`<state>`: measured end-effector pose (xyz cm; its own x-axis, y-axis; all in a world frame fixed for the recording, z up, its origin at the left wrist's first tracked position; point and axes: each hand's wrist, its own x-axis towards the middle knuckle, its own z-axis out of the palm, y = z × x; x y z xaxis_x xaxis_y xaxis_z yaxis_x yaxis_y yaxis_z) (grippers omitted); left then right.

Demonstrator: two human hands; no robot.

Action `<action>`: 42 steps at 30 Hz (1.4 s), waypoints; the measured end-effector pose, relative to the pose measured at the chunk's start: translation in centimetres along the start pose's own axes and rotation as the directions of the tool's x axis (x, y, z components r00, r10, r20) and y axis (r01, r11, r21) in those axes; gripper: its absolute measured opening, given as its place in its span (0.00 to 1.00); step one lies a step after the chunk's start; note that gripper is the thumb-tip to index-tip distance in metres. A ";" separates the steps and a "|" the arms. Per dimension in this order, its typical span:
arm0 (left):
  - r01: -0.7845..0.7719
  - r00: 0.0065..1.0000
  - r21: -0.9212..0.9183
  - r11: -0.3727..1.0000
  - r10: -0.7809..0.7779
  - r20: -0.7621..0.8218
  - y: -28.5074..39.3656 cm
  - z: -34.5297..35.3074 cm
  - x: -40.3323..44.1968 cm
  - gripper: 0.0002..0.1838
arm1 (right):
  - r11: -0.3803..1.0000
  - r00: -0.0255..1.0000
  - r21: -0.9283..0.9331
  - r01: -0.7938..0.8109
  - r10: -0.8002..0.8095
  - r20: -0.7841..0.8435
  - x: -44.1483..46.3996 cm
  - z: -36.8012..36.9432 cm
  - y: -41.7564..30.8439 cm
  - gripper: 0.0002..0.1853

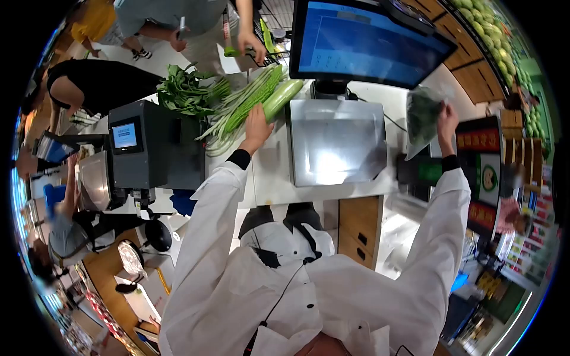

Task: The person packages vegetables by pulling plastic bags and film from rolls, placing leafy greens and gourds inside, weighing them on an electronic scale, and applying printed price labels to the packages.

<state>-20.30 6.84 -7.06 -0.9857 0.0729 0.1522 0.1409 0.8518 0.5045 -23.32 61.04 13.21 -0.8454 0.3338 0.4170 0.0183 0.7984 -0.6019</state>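
My left hand [258,127] rests at the lower end of a light green gourd [281,99], its fingers bent against it and closed. Beside the gourd lie a bumpy green bitter melon [256,95], long pale green beans [221,127] and a bunch of leafy greens [185,90]. On the right, my right hand [447,121] pinches the edge of a clear plastic bag [422,118] with dark green leaves inside. Between my hands is a metal scale plate [338,142] with nothing on it.
A large monitor [368,44] stands behind the scale. At the left are a dark printer with a small screen [127,136] and a second scale [95,178]. Another person's hand [252,46] is beyond the vegetables, near a wire cart. Wooden drawers [358,231] are below the counter.
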 end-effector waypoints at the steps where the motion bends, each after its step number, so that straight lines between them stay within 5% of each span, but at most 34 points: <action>1: 0.020 1.000 0.012 1.000 -0.020 -0.012 0.3 0.4 0.8 0.43 | 0.999 0.999 -0.007 -0.043 0.042 -0.015 0.7 0.7 1.6 0.13; 3: 0.069 0.974 0.164 0.984 -0.102 0.202 0.9 1.2 1.3 0.42 | 0.996 0.998 -0.061 -0.058 0.056 -0.041 2.1 2.1 5.0 0.12; 5: 0.096 0.971 0.230 0.968 -0.142 0.194 1.2 2.2 1.5 0.41 | 0.949 0.987 -0.274 -0.157 0.161 -0.007 4.2 3.4 9.3 0.13; 7: 0.131 0.974 0.369 0.920 -0.190 0.126 1.6 2.7 2.0 0.40 | 0.955 0.999 -0.293 -0.053 0.053 -0.008 5.6 5.3 12.7 0.13; 9: 0.119 0.976 0.342 0.932 -0.172 0.131 1.8 2.1 2.3 0.38 | 0.861 0.976 -0.485 -0.154 0.208 0.060 7.0 7.2 14.9 0.15; 11: 0.095 0.979 0.323 0.942 -0.148 0.141 1.9 0.9 3.2 0.36 | 0.874 0.974 -0.469 -0.129 0.201 0.108 7.7 9.2 14.2 0.17; 13: 0.207 0.918 0.290 0.934 -0.288 0.272 2.4 -0.3 3.9 0.34 | 0.855 0.952 -0.500 0.140 0.023 0.306 8.4 11.2 13.9 0.16; 14: 0.233 0.900 0.238 0.943 -0.302 0.314 2.5 -1.2 4.2 0.34 | 0.921 0.944 -0.351 0.168 -0.047 0.328 8.4 12.6 14.6 0.15; 19: 0.350 0.875 0.009 0.937 -0.330 0.354 1.6 -3.9 2.9 0.36 | 0.922 0.904 -0.345 0.175 -0.012 0.428 6.6 16.7 12.8 0.16; 22: 0.601 0.763 -0.458 0.655 -0.297 0.575 1.3 -6.4 1.0 0.28 | 0.959 0.912 -0.246 0.140 -0.028 0.410 5.3 15.2 9.0 0.17; 24: 0.667 0.727 -0.535 0.519 -0.295 0.620 0.8 -7.4 -0.7 0.25 | 0.976 0.921 -0.204 0.078 0.008 0.389 3.8 14.6 8.3 0.18; 26: 0.734 0.678 -0.604 0.311 -0.281 0.679 -0.3 -7.9 -2.4 0.20 | 0.972 0.977 0.175 -0.159 0.181 -0.117 1.0 15.4 9.7 0.21; 29: 0.690 0.720 -0.687 0.228 -0.309 0.621 -1.2 -8.4 -4.8 0.21 | 0.914 0.975 0.379 -0.143 0.196 -0.103 -6.2 13.9 9.2 0.18; 30: 0.700 0.714 -0.623 0.350 -0.361 0.600 -1.9 -8.3 -5.8 0.26 | 0.888 0.974 0.431 -0.162 0.214 -0.074 -9.4 12.3 5.8 0.16; 31: 0.706 0.709 -0.618 0.346 -0.336 0.621 -2.5 -8.2 -7.2 0.26 | 0.956 0.987 0.251 -0.154 0.157 0.007 -12.7 9.6 1.9 0.15; 33: 0.476 0.869 -0.251 0.843 -0.407 0.280 -2.5 -7.4 -10.5 0.32 | 0.943 0.982 0.279 -0.183 0.161 0.100 -20.7 6.7 -0.7 0.15; 37: 0.349 0.923 -0.257 0.901 -0.283 0.262 -1.0 -5.6 -16.2 0.36 | 0.959 0.950 0.067 -0.274 0.259 0.172 -33.7 -1.4 -5.8 0.09; 40: 0.276 0.951 -0.200 0.940 -0.237 0.200 -2.9 -2.9 -18.8 0.34 | 0.845 0.839 0.019 -0.534 0.533 -0.114 -42.1 -6.8 -6.0 0.11; 42: 0.253 0.955 -0.196 0.947 -0.211 0.210 -4.5 -1.4 -19.5 0.34 | 0.785 0.760 -0.094 -0.613 0.552 -0.344 -46.1 -9.7 -4.2 0.18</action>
<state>-1.55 0.89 -11.10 -0.9901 -0.0012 -0.1401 -0.0975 0.7240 0.6829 20.72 47.15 3.13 -0.4483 0.8667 0.2189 0.5828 0.4691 -0.6635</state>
